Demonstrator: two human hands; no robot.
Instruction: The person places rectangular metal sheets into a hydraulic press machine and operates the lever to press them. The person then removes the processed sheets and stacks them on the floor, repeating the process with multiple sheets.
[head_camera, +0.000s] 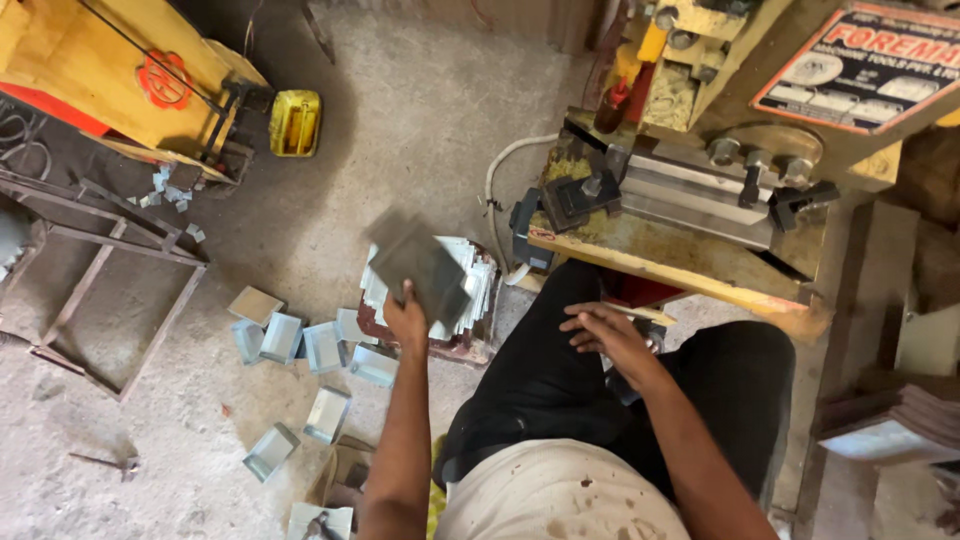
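**Left hand lifts a grey metal sheet beside a yellow press**

Open room lies mostly to the left of the seated person: a broad stretch of bare concrete floor (420, 110) runs between the yellow press (700, 200) on the right and a yellow-orange machine (110, 70) at the top left. A rusty steel frame (110, 290) hems in the far left edge. The front lip of the press bed sits just above the person's knees, leaving little space there. A stack of dark plates (900, 415) fills the right edge.

The floor is dusty, rough concrete. Bent metal trays (300, 345) lie scattered over it, near the left forearm, and a small yellow box (295, 122) stands near the orange machine. A pile of flat sheets (470, 285) rests on a low stand just left of the person's thigh.

The left hand (405, 318) is stretched forward with the arm nearly straight, fingers closed on the lower edge of a grey metal sheet (420, 265). The sheet is tilted, blurred, and held above the pile. The right hand (605, 335) rests on the right thigh, palm down, fingers spread and loose, gripping nothing.
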